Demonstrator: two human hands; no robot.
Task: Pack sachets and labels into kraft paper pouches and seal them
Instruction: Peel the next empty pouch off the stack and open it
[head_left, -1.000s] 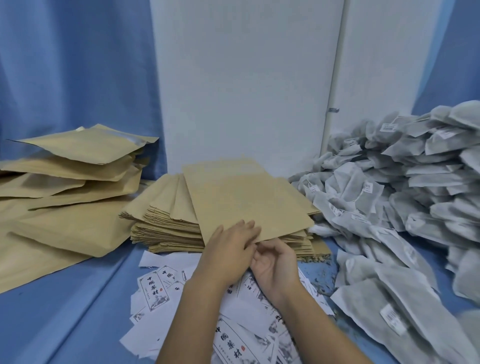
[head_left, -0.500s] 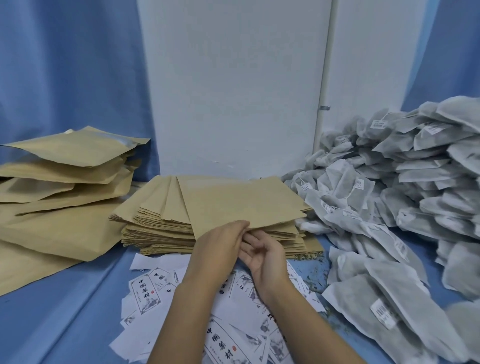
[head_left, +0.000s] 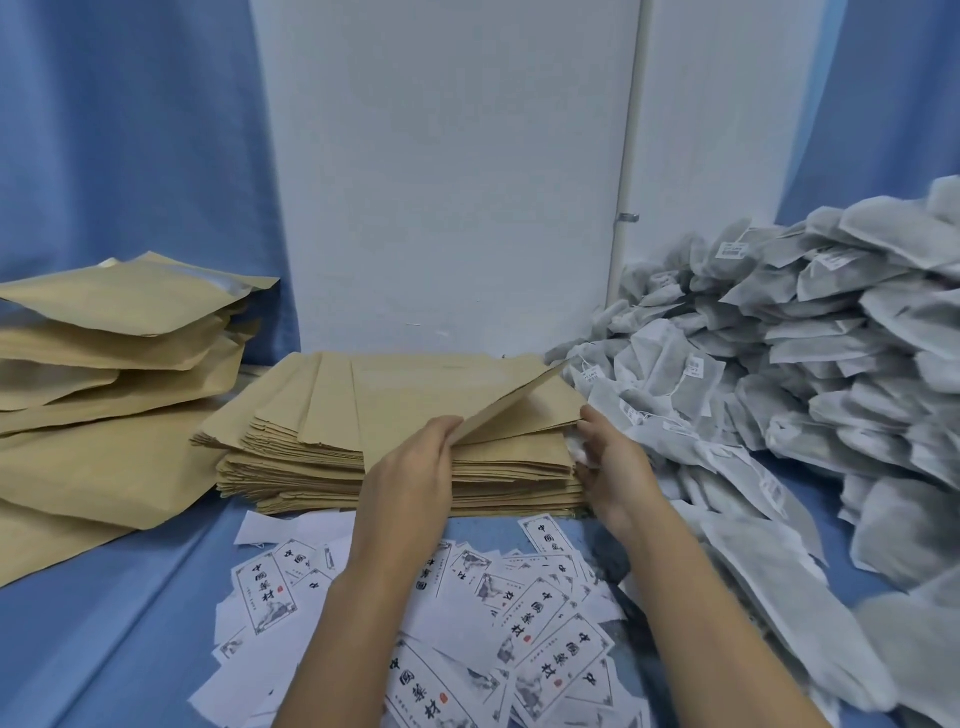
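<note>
The left hand (head_left: 415, 467) pinches the near edge of 1 flat brown kraft paper pouch (head_left: 511, 405), peeling it singly off the pouch stack (head_left: 311, 421). The right hand (head_left: 615, 467), loosely curled, touches the stack's right edge, probably steadying it; whether it grips anything I cannot tell. White printed labels (head_left: 545, 618) and grey mesh sachets (head_left: 805, 374) lie within reach.

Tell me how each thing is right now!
top pouch: one side lifted, held by left hand
pouch stack: flat, piled
bulging pouches: piled left, top one unsealed
sachets: heaped right
labels: scattered loose
right hand: touches stack's edge
</note>
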